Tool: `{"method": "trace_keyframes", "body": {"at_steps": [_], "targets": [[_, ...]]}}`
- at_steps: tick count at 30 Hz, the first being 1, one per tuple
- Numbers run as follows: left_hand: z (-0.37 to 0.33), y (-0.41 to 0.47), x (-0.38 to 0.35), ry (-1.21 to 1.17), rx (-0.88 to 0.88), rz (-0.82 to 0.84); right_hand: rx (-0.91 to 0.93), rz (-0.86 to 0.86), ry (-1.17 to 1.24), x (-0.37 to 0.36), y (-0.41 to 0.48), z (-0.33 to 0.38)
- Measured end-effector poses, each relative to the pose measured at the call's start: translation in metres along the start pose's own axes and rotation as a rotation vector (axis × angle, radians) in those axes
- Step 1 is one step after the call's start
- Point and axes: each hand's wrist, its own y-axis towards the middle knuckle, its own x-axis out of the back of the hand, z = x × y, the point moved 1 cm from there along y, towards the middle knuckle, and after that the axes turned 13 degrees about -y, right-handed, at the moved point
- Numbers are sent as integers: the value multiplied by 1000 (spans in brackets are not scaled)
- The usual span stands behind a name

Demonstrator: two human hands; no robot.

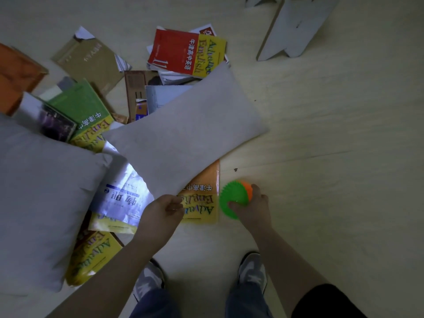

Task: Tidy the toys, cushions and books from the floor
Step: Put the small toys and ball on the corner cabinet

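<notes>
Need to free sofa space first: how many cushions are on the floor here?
2. The centre cushion lies across the books, its near corner pinched by the left hand. The left cushion lies at the frame's left edge, partly over books. More could lie out of frame.

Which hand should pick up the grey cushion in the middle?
Left. The left hand pinches a corner of the grey cushion; the right hand is full, gripping the spiky ball.

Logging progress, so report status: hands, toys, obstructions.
Left hand pinches grey cushion corner. Right hand grips spiky ball. Orange book partly under cushion.
</notes>
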Motion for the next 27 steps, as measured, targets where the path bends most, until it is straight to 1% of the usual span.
{"method": "trace_keyframes", "body": {"at_steps": [5,6,12,17,20,24,27], "targets": [[-46,-50,18,21,-12,13,-10,15,87,57,-68,3],[-65,-66,26,26,-25,18,-15,8,110,79,-88,7],[-135,-142,55,-10,-53,7,2,-24,182,155,-177,21],[-199,-210,81,-82,-83,8,39,-113,265,224,-251,33],[-234,-257,100,-124,-121,21,66,-182,301,270,-313,42],[-261,-308,119,-120,-172,62,88,-249,335,300,-382,41],[-295,-354,142,-131,-259,129,54,-351,414,319,-443,40]]}}
